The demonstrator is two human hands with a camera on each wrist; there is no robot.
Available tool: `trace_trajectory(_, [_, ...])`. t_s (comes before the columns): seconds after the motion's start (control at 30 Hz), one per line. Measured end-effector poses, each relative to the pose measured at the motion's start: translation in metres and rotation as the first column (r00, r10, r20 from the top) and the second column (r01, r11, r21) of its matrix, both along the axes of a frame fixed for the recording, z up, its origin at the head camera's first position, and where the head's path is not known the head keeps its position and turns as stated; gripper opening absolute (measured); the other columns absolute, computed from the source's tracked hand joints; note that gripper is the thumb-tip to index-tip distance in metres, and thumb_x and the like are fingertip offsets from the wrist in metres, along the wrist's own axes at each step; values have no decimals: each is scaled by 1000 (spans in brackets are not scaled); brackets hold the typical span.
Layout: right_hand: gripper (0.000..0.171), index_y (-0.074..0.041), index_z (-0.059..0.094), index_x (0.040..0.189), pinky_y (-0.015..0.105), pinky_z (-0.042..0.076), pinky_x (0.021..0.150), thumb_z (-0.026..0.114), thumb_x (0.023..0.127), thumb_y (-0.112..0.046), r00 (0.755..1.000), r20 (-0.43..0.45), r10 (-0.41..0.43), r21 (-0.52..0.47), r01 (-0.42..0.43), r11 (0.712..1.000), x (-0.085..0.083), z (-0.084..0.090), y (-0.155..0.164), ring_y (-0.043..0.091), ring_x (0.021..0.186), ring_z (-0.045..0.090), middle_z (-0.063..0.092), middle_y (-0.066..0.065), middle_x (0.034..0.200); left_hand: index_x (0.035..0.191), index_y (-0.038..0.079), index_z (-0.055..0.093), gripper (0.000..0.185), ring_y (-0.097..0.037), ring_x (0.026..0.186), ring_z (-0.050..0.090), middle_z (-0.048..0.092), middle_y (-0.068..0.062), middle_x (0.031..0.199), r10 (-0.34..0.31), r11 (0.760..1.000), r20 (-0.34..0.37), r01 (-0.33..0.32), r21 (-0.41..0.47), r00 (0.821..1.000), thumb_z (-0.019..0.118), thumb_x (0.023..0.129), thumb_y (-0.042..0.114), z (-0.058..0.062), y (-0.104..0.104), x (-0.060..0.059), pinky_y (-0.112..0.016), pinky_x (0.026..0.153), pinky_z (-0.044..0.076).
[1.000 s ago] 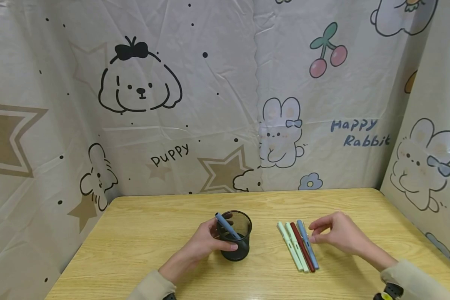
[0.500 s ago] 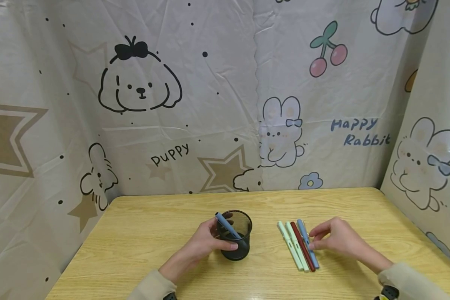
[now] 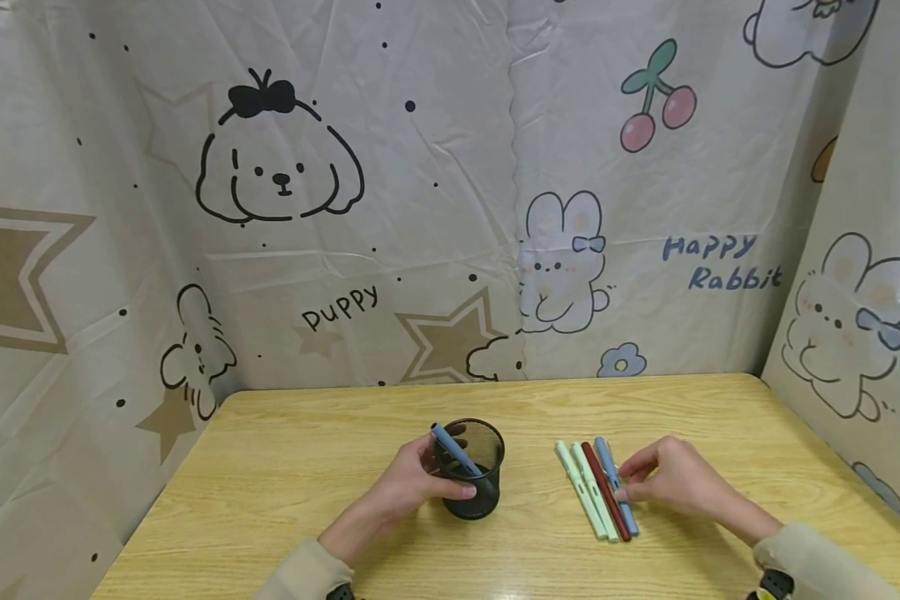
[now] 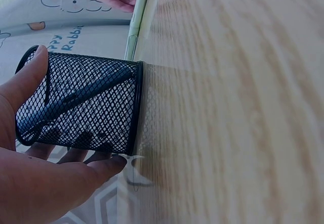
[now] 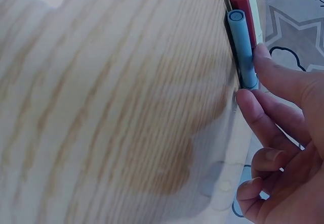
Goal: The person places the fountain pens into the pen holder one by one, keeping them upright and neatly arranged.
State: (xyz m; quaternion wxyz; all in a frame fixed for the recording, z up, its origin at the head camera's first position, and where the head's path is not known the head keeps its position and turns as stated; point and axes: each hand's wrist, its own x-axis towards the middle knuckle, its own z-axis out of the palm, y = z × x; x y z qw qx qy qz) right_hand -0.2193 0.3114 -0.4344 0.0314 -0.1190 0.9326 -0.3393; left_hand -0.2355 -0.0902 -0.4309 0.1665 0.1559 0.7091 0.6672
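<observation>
A black mesh pen cup point(image 3: 471, 471) point(image 4: 81, 102) stands on the wooden table point(image 3: 285, 467) with one blue pen point(image 3: 453, 450) leaning inside it. My left hand point(image 3: 412, 483) point(image 4: 30, 148) grips the cup from its left side, thumb on the rim. To the right lie several pens side by side: two pale green point(image 3: 585, 492), one dark red point(image 3: 603, 492) and one blue point(image 3: 617, 492) point(image 5: 242, 47). My right hand point(image 3: 663, 479) pinches the blue pen between thumb and fingertips point(image 5: 263, 57), the pen still lying on the table.
Cartoon-printed cloth walls point(image 3: 450, 208) close in the table at the back and on both sides. Bare wood lies left of the cup and behind the pens.
My right hand has come down and leftward onto the blue pen at the right of the row. The left hand and the cup have stayed put.
</observation>
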Motion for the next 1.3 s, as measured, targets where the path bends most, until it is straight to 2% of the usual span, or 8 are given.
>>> trace_trajectory(0.4, [23, -6, 83, 96, 28, 52, 67, 94, 80, -19, 1000, -19, 9, 23, -8, 1000, 2, 2, 8, 14, 79, 64, 73, -7, 82, 158, 8, 49, 88, -40, 137, 51, 53, -22, 151, 3, 1000, 0, -3, -6, 1000, 91, 82, 5, -2, -2, -2, -58, 116, 37])
trace_trajectory(0.63, [28, -6, 83, 98, 28, 53, 69, 93, 82, -27, 999, -38, 26, 31, -25, 999, 2, 2, 10, 14, 81, 67, 76, -6, 85, 156, 8, 51, 87, -39, 137, 53, 56, -19, 149, 23, 999, 3, -23, -24, 1000, 92, 80, 4, 0, -1, 0, -59, 116, 36])
trace_trajectory(1.0, [24, -7, 84, 96, 28, 49, 67, 94, 80, -22, 998, -55, 17, 69, -13, 998, 0, -1, 8, 11, 77, 62, 71, -10, 79, 158, 8, 49, 88, -40, 138, 51, 55, -21, 150, 16, 1000, -6, -16, -20, 1000, 92, 81, 5, -1, -1, 0, -58, 117, 36])
trace_trajectory(1.3, [23, -4, 84, 98, 25, 46, 62, 93, 81, -17, 997, -57, 47, 65, -44, 997, 2, -1, 19, 6, 71, 56, 67, -10, 75, 157, 8, 51, 86, -41, 138, 51, 55, -21, 151, 16, 1000, 0, -16, -16, 1000, 92, 81, 6, -2, -1, -1, -60, 117, 35])
